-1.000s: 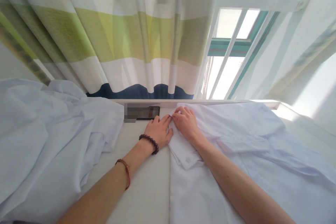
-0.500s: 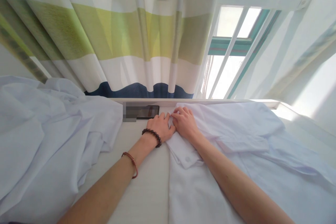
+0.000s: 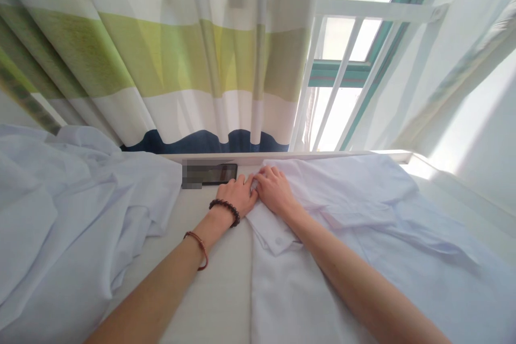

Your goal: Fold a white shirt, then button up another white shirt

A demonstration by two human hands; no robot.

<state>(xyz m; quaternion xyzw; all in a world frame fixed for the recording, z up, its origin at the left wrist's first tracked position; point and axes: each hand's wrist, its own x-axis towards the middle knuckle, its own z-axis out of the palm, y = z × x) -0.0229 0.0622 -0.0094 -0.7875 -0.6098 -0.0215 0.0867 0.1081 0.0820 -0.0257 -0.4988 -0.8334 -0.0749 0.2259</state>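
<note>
A white button-up garment [image 3: 342, 185], shirt or coat, lies folded and spread flat on the right. Near its left edge a corner with a button [image 3: 278, 240] shows below my hands. My left hand [image 3: 237, 196], with a beaded bracelet and a reddish bangle on its arm, has its fingers bent at that edge, pinching the cloth. My right hand [image 3: 274, 189] lies against it, thumb and fingers closed on the same edge. The fingertips of both hands meet, and the bit of cloth between them is mostly hidden.
A crumpled heap of white cloth [image 3: 68, 226] lies on the left. A dark phone [image 3: 220, 173], partly blurred out, rests by the white back rail [image 3: 169, 157]. Behind hang a striped curtain [image 3: 173, 59] and white window bars [image 3: 342, 64].
The view has shifted slightly, so everything sits a little further left. Both hands stay on the garment's edge, their fingers shifting slightly closer together.
</note>
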